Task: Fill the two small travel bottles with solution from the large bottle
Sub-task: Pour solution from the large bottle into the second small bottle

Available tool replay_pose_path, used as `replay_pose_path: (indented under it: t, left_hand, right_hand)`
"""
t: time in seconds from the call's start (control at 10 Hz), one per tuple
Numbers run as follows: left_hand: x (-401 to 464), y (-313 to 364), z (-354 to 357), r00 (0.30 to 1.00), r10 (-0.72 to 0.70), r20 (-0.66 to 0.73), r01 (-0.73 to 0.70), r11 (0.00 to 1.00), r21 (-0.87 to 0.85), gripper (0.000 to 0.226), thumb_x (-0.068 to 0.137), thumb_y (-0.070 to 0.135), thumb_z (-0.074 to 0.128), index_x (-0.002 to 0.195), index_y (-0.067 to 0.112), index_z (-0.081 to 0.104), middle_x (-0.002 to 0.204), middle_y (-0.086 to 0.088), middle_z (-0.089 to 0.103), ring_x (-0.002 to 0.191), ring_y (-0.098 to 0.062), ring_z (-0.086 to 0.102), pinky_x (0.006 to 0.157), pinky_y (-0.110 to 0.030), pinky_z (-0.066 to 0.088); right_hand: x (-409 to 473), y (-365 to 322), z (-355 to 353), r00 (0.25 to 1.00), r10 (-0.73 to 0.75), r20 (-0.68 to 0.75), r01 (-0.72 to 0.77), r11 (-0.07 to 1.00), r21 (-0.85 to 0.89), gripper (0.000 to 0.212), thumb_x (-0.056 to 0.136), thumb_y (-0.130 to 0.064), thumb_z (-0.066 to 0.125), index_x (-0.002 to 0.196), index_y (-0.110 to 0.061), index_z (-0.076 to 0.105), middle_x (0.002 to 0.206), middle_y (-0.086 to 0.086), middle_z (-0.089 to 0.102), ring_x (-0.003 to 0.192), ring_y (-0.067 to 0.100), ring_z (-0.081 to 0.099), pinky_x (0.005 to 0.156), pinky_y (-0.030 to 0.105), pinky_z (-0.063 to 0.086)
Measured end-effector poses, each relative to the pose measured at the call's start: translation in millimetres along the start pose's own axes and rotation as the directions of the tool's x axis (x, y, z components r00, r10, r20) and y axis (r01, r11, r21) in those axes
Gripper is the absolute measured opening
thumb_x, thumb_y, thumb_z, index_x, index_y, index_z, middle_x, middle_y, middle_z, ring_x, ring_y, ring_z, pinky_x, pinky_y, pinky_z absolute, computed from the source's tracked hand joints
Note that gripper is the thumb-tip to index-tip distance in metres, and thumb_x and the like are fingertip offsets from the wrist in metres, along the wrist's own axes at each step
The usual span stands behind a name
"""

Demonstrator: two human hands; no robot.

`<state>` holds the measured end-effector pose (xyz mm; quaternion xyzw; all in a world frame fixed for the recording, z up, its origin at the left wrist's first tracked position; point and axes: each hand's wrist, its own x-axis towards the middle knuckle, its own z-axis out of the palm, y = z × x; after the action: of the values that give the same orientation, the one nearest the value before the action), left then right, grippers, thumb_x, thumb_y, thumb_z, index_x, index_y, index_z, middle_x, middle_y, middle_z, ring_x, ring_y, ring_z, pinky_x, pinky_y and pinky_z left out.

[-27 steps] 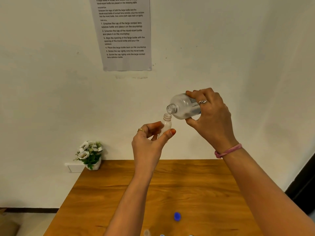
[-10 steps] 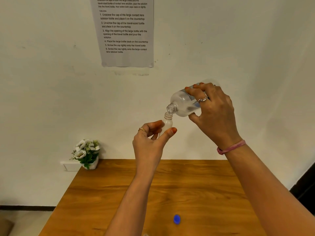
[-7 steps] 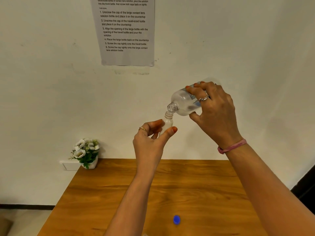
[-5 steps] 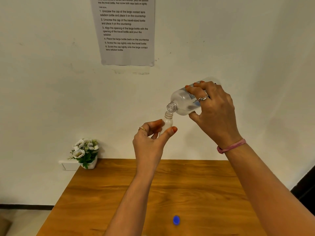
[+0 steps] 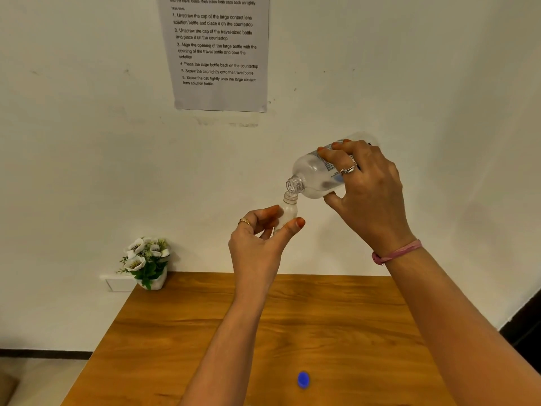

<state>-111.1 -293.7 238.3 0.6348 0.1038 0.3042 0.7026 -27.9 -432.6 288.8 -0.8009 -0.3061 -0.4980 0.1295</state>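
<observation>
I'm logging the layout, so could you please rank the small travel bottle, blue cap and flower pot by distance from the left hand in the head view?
1. Small travel bottle: held in the left hand.
2. Blue cap: on the table, below.
3. Flower pot: by the wall, far left.

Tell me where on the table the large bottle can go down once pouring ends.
The wooden table is bare left of the left forearm and at the back, under both hands. A blue cap lies near the front, between the forearms; the potted flowers stand off the back-left corner.
</observation>
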Motion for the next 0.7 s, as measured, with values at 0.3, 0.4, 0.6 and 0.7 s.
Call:
replay_pose_path:
  t: [0.3,0.4,0.6,0.7]
  left_hand:
    - [0.5,-0.1,0.6,1.0,0.007,-0.006,-0.007,1.0,-0.004,0.038,0.065,0.02,0.084,0.099,0.015,0.068,0.096,0.002,0.069,0.092,-0.008,0.064,0.08,-0.014,0.054]
    - [0.6,0.2,0.9,1.0,0.007,-0.008,-0.007,1.0,-0.008,0.037,0.065,0.02,0.084,0.098,0.016,0.067,0.096,0.002,0.069,0.092,-0.008,0.064,0.08,-0.013,0.053]
    - [0.4,0.6,1.4,1.0,-0.001,-0.007,0.001,1.0,-0.01,0.039,0.065,0.021,0.084,0.1,0.015,0.067,0.097,0.003,0.069,0.092,-0.006,0.064,0.079,-0.012,0.053]
    - [0.0,0.2,0.6,1.0,-0.003,-0.009,0.002,1.0,-0.012,0.038,0.065,0.02,0.084,0.099,0.016,0.067,0.097,0.002,0.069,0.092,-0.006,0.064,0.08,-0.012,0.053]
  right_hand:
    - [0.7,1.1,-0.3,1.0,0.003,0.005,-0.003,1.0,-0.002,0.061,0.065,-0.015,0.083,0.121,-0.011,0.058,0.116,0.016,0.062,0.106,0.037,0.059,0.08,0.048,0.05]
    - [0.7,1.3,-0.5,1.0,0.004,0.008,-0.004,1.0,0.0,0.06,0.066,-0.016,0.082,0.121,-0.011,0.059,0.116,0.016,0.062,0.106,0.036,0.059,0.08,0.048,0.049]
    - [0.6,2.1,-0.1,1.0,0.005,0.009,-0.005,1.0,-0.001,0.06,0.067,-0.017,0.082,0.121,-0.011,0.058,0.116,0.017,0.062,0.107,0.037,0.058,0.081,0.048,0.049]
    - [0.3,2.4,0.7,1.0,0.003,0.011,-0.003,1.0,-0.003,0.061,0.066,-0.016,0.082,0.121,-0.011,0.058,0.117,0.016,0.061,0.108,0.037,0.058,0.081,0.049,0.049]
